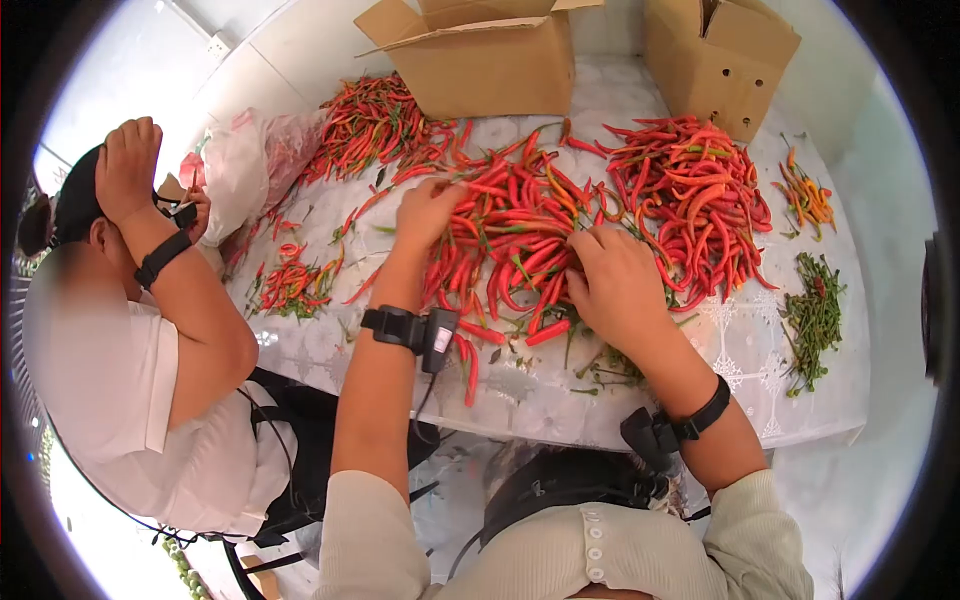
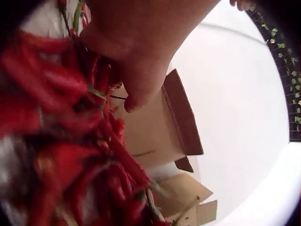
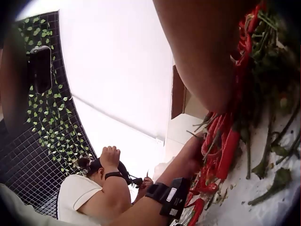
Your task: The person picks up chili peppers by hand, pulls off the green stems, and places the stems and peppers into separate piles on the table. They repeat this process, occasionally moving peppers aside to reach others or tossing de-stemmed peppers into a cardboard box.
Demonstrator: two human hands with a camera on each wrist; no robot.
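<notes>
Both hands are at a central pile of red chili peppers [image 1: 505, 225] on the table. My left hand [image 1: 425, 212] rests on the pile's upper left edge, its fingers over the peppers. In the left wrist view the left thumb [image 2: 136, 96] stands apart from the fingers, beside a thin pepper stem. The right hand [image 1: 620, 280] lies against the pile's right side, thumb and fingers apart, with the fingertips partly hidden among peppers. Loose green stems [image 1: 610, 368] lie under the right wrist, and a few peppers [image 1: 468, 370] lie near the front edge.
A larger pepper heap [image 1: 700, 205] is at right, another [image 1: 370, 125] at back left. Orange peppers [image 1: 803, 193] and green stems [image 1: 815, 320] lie far right. Two cardboard boxes [image 1: 490, 75] [image 1: 715, 70] stand behind. A seated person [image 1: 150, 340] is at left, by a plastic bag [image 1: 240, 170].
</notes>
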